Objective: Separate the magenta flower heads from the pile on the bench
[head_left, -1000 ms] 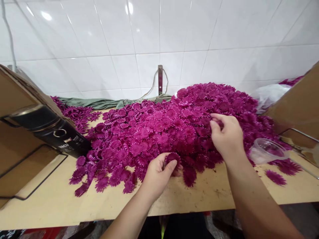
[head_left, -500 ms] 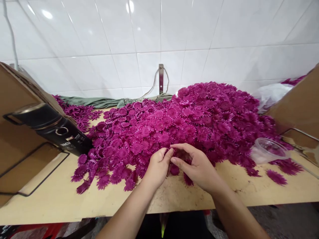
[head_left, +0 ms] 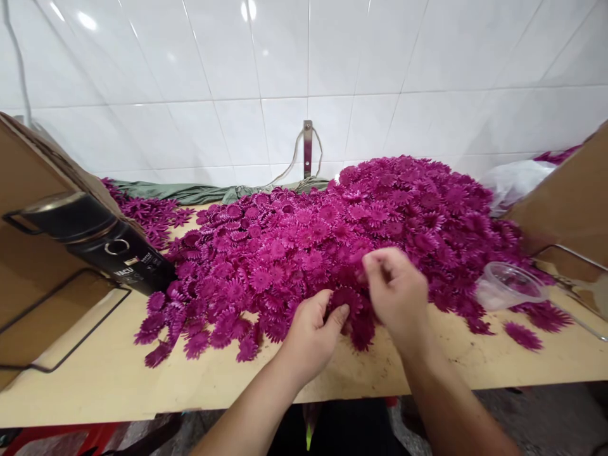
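Note:
A wide heap of magenta flower heads covers the middle of the wooden table. At the heap's front edge, my left hand pinches a dark magenta flower between thumb and fingers. My right hand is just to the right and a little higher, over the heap, with its fingers curled together and blurred. Whether anything small is between those fingertips is too blurred to tell.
A black bottle leans beside a cardboard box at left. At right are a clear plastic cup, a white plastic bag, another cardboard box and a loose flower. Green cloth lies along the tiled wall.
My hands were together at the fingertips. Now my right hand has moved up and right, away from my left, and the flower in my left hand shows more fully.

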Demonstrator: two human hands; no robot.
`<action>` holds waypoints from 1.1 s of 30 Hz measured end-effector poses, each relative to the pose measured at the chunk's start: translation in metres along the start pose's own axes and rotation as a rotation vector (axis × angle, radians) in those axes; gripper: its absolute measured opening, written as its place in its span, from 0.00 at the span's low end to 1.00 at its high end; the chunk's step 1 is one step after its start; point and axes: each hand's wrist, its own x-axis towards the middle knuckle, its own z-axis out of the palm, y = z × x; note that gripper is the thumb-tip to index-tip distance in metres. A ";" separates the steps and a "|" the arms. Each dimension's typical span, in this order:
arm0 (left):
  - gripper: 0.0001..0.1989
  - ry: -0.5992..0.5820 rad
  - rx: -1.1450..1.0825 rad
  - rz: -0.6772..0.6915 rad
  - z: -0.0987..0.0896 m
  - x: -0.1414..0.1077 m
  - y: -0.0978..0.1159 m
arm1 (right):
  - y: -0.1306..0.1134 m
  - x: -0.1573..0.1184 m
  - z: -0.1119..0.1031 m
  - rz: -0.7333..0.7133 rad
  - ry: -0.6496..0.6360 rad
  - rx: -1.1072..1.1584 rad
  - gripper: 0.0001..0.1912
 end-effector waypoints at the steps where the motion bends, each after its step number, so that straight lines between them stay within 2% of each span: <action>1: 0.11 -0.011 -0.019 -0.013 0.000 -0.001 0.001 | 0.009 0.011 -0.003 0.024 0.081 -0.014 0.08; 2: 0.12 -0.018 -0.043 -0.030 0.000 -0.002 0.001 | 0.018 0.022 -0.006 0.069 0.149 0.004 0.07; 3: 0.13 -0.017 -0.070 -0.050 -0.001 -0.003 0.001 | 0.027 0.031 -0.010 0.096 0.159 -0.011 0.08; 5: 0.16 0.000 -0.116 -0.089 -0.003 -0.001 0.000 | 0.037 0.041 -0.015 0.058 0.116 -0.094 0.14; 7: 0.19 0.019 -0.147 -0.112 -0.004 0.002 0.000 | 0.033 0.037 -0.017 -0.048 0.048 -0.149 0.18; 9: 0.21 0.042 -0.166 -0.104 -0.005 0.007 0.001 | 0.019 0.020 -0.017 -0.117 -0.093 -0.086 0.16; 10: 0.22 0.053 -0.168 -0.092 -0.005 0.009 0.001 | 0.011 0.010 -0.016 -0.110 -0.218 -0.005 0.15; 12: 0.24 0.063 -0.158 -0.081 -0.005 0.012 0.001 | -0.004 -0.008 -0.012 -0.030 -0.468 0.172 0.12; 14: 0.26 0.059 -0.138 -0.087 -0.005 0.012 0.000 | -0.012 -0.021 -0.007 0.030 -0.563 0.275 0.08; 16: 0.25 0.046 -0.102 -0.060 -0.004 0.011 -0.001 | -0.013 -0.027 -0.004 0.056 -0.521 0.304 0.06; 19: 0.18 0.025 -0.012 0.031 -0.002 0.007 0.000 | -0.009 -0.023 -0.004 0.085 -0.393 0.282 0.07; 21: 0.14 -0.017 0.028 0.057 -0.002 0.003 0.001 | -0.001 -0.012 -0.007 0.085 -0.245 0.200 0.08; 24: 0.12 -0.061 0.017 0.037 -0.002 -0.001 0.002 | 0.019 0.014 -0.014 0.106 0.019 0.059 0.09; 25: 0.11 -0.055 -0.012 0.018 -0.002 -0.002 0.002 | 0.027 0.023 -0.015 0.122 0.065 0.029 0.09; 27: 0.10 -0.018 -0.107 -0.046 -0.003 -0.001 0.003 | 0.040 0.035 -0.017 0.088 0.083 -0.087 0.14; 29: 0.13 0.019 -0.195 -0.115 -0.005 0.002 0.004 | 0.045 0.036 -0.018 -0.023 0.073 -0.212 0.19; 31: 0.13 0.057 -0.197 -0.132 -0.005 0.006 0.003 | 0.039 0.026 -0.018 -0.158 0.052 -0.262 0.20; 33: 0.13 0.102 -0.138 -0.089 -0.004 0.010 0.000 | 0.023 0.010 -0.017 -0.226 -0.051 -0.191 0.16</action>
